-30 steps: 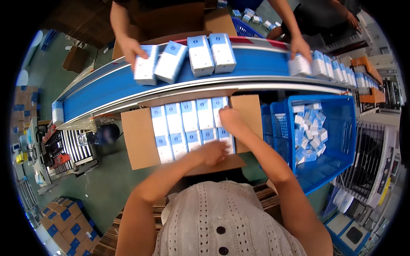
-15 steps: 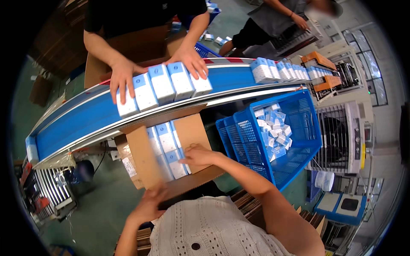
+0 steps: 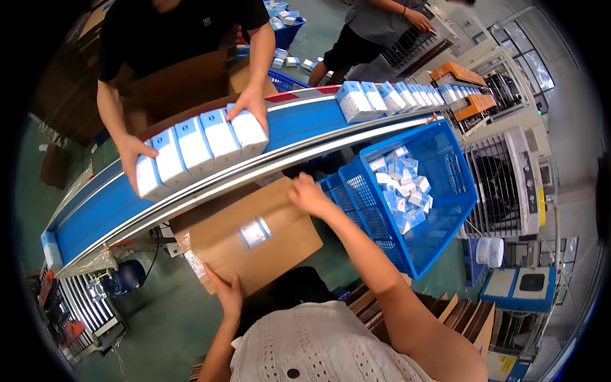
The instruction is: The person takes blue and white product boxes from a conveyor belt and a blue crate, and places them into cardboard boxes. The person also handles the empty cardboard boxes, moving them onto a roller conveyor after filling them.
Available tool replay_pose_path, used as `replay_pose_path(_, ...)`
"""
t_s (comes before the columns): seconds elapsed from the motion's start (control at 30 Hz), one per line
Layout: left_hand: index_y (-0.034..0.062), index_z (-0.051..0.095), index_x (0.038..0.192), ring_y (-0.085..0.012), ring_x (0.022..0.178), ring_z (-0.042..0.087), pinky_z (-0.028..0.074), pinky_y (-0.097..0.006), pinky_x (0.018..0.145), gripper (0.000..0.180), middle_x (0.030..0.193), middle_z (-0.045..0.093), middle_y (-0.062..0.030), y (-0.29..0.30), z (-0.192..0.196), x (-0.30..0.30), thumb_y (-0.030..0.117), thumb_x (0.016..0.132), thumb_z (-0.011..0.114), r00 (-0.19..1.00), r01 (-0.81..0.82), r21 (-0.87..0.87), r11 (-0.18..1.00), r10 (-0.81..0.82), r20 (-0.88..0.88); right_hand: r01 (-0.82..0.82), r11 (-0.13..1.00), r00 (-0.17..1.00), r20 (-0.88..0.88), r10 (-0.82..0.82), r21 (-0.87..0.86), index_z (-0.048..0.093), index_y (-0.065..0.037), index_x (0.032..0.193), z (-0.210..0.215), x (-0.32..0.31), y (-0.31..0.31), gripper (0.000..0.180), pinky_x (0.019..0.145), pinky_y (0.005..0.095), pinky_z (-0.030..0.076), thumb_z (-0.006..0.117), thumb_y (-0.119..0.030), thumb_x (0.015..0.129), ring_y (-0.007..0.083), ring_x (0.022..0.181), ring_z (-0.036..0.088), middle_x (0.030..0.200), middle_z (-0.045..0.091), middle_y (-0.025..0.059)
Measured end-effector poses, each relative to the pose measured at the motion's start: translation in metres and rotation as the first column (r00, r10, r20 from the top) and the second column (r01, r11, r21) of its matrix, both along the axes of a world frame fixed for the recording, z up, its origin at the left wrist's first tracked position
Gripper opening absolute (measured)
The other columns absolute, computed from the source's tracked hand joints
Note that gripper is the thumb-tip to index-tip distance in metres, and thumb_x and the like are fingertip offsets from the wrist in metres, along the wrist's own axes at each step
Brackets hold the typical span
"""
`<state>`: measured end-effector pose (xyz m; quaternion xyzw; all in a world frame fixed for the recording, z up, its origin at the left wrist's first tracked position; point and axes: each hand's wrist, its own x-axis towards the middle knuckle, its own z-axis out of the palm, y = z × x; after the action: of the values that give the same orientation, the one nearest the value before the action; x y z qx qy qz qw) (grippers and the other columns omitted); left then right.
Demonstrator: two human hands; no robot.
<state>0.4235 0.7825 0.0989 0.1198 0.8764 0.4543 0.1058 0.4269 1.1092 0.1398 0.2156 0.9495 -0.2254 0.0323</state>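
A brown cardboard box [image 3: 280,239] lies in front of me below the conveyor, its flaps folded over the top. A small blue-and-white rectangle shows in the middle of the top; whether it is a label or a carton in a gap, I cannot tell. My left hand [image 3: 224,291] rests against the box's near left edge, thumb and fingers apart. At its far right corner my right hand [image 3: 310,195] has bent fingers closed on the flap edge. Across the conveyor a co-worker's two hands [image 3: 250,105] squeeze a row of blue-and-white cartons [image 3: 194,149] from both ends.
The blue conveyor belt [image 3: 299,129] crosses in front, with more cartons [image 3: 375,99] queued toward a machine at right. Beside my right arm stands a blue plastic crate [image 3: 439,242] holding loose small boxes [image 3: 404,191]. Flattened cardboard [image 3: 471,315] is stacked beside me. Another person stands at the back.
The flaps, open before with cartons showing inside, now cover the box top. My right hand has moved up to the far corner. The co-worker's row of cartons has slid left.
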Motion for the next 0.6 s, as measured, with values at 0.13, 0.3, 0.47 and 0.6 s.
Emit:
replay_pose_path(0.13,-0.003,0.009,0.134,-0.0351,0.127,0.018,0.016,-0.037,0.104,0.066,0.137,0.017,-0.0239,-0.019,-0.02,-0.005,0.012,0.083,0.049,0.971,-0.185,0.246,0.951,0.138,0.196,-0.057,0.998,0.993,-0.104,0.058,0.006,0.053,-0.002,0.079,-0.066,0.044,-0.03,0.019,0.072,0.0421,0.046,0.045,-0.019,0.079,0.0346,0.084,0.052,0.089,0.05,0.0165)
replay_pose_path(0.3,-0.0009,0.015,0.134,-0.0374,0.121,0.029,0.025,-0.039,0.099,0.06,0.134,0.024,-0.0247,0.018,-0.023,-0.046,0.03,0.088,0.04,0.947,-0.317,-0.238,0.918,0.321,-0.025,0.042,0.989,0.987,-0.157,-0.019,0.144,0.052,-0.003,0.073,-0.057,0.031,-0.045,0.021,0.06,0.0386,0.048,0.049,-0.022,0.08,0.0304,0.074,0.055,0.084,0.051,0.0146)
replay_pose_path(0.47,0.0,0.039,0.117,-0.0341,0.113,0.04,0.033,-0.043,0.092,0.045,0.123,0.04,-0.023,-0.065,-0.056,-0.075,0.035,0.09,0.034,0.908,-0.365,-0.177,0.914,0.391,0.149,-0.187,0.982,0.932,-0.324,0.165,-0.039,0.051,-0.002,0.073,0.024,0.047,-0.107,0.023,0.054,0.0395,0.046,0.054,-0.024,0.078,0.0298,0.069,0.055,0.079,0.05,0.0138)
replay_pose_path(0.6,-0.0014,0.044,0.113,-0.0356,0.117,0.035,0.027,-0.037,0.1,0.04,0.123,0.04,-0.0244,-0.149,-0.075,-0.112,0.03,0.092,0.029,0.986,-0.073,-0.518,0.852,0.139,0.09,-0.097,0.854,0.879,-0.446,-0.167,-0.511,0.054,-0.002,0.087,0.001,0.022,-0.085,0.014,0.057,0.0332,0.044,0.045,-0.013,0.086,0.0255,0.064,0.055,0.075,0.056,0.0141)
